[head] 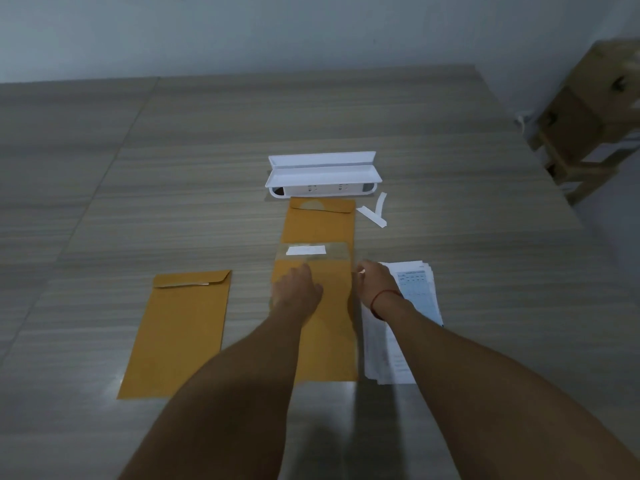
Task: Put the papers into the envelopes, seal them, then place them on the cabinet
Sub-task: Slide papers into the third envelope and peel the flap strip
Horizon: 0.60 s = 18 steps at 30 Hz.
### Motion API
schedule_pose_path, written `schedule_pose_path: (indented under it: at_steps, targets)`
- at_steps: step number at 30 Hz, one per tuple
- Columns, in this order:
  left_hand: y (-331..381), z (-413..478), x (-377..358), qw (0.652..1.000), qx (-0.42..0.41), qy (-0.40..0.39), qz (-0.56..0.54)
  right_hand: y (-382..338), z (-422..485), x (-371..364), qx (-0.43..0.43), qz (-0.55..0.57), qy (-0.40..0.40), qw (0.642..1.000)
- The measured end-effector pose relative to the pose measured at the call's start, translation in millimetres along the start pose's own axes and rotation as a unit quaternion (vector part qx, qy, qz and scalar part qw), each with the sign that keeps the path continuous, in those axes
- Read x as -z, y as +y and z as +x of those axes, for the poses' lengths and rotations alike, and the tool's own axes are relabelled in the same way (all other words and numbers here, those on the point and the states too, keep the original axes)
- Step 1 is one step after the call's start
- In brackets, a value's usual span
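Observation:
A brown envelope lies in the middle of the table, its flap open at the far end with a white strip on it. My left hand presses flat on this envelope just below the flap fold. My right hand is at the envelope's right edge, fingers curled and pinching that edge. A second brown envelope lies beyond, partly under the first. A third envelope, flap folded down, lies to the left. A stack of printed papers lies to the right, partly under my right forearm.
A white open plastic case stands behind the envelopes. Two peeled white strips lie right of the far envelope. Wooden furniture stands past the table's right edge. The grey wood-grain table reaches a wall at the back.

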State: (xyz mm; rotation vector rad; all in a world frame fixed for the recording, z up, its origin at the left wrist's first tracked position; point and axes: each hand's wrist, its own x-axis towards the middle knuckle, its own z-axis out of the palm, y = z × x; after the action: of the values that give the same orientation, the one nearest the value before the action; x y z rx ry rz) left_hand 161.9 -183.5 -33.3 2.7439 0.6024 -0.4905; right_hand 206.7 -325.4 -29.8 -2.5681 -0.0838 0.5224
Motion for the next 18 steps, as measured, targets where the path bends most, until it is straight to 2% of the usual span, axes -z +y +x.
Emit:
schedule_pose_path:
  at_steps: [8,14,18]
  targets:
    - [70.7,-28.4,-40.7,0.983,-0.012,-0.048,-0.178,89.8,-20.4,34.0,-0.172,-0.033,0.018,0.984]
    - [87.2,-38.6,-56.5,0.96,0.029,-0.048,-0.274,110.1,-23.4,30.2,-0.245,0.1,0.018,0.964]
    - [90.0,-40.1,-58.3,0.956,0.044,-0.053,-0.285,111.5,-22.9,26.4,-0.262,0.173,0.008,0.949]
